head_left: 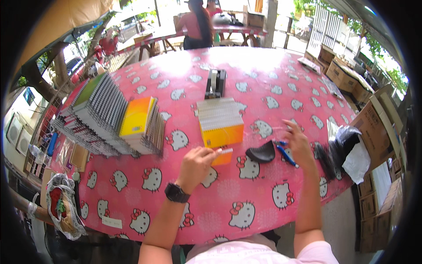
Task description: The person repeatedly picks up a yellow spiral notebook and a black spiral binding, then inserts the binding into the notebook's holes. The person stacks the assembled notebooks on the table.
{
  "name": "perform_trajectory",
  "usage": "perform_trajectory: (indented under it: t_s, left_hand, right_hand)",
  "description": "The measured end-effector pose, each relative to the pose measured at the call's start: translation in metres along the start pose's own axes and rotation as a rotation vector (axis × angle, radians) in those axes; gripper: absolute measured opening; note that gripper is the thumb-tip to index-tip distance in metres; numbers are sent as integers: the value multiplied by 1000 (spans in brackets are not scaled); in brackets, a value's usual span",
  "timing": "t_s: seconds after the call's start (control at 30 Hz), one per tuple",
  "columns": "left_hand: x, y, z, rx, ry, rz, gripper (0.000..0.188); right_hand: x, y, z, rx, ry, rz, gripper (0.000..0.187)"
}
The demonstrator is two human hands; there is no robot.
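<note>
Left hand (198,161) has its grip clamped on an orange notebook (222,159). Right hand (297,143) is near blue-handled pliers (287,156); I can't tell its grip.

Orange piece (223,158) with pale edge, held, near stacked yellow-orange notebooks (221,123)

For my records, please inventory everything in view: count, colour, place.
Wire-bound notebooks: many, green or yellow tops, left and centre
Oblong device: one, black, upper centre
Curved smooth object: one, black, centre-right
Slim hand tool: one, blue, centre-right
Flat item: one, orange, centre
Cardboard boxes: many, brown, right
Patterned tablecloth: one, pink, centre
People: two, reddish tops, background
Wristwatch: one, black, left wrist
Left hand: one, bare, at flat item
Right hand: one, bare, by tool
</note>
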State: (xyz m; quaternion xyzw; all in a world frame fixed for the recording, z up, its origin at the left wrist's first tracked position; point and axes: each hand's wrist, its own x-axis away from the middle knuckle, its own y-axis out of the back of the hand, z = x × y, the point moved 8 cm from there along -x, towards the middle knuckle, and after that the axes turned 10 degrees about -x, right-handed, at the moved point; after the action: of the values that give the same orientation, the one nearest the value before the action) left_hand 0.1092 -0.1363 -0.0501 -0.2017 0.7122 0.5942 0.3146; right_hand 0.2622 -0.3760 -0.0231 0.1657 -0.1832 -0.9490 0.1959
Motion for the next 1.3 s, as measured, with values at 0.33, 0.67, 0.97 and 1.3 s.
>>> perform_trajectory:
  t_s: [0.33,0.67,0.97,1.3]
  left_hand:
    - [3,6,-7,89,-12,69,31]
    - [5,4,-5,157,2,91,30]
    - [4,7,-8,172,-6,89,30]
    - [5,4,-6,136,29,95,23]
  right_hand:
    - [11,-104,13,-157,128,376,22]
    - [13,-112,9,-116,210,483,18]
    - [16,-113,13,-129,230,553,25]
    - [24,-119,6,-192,60,692,32]
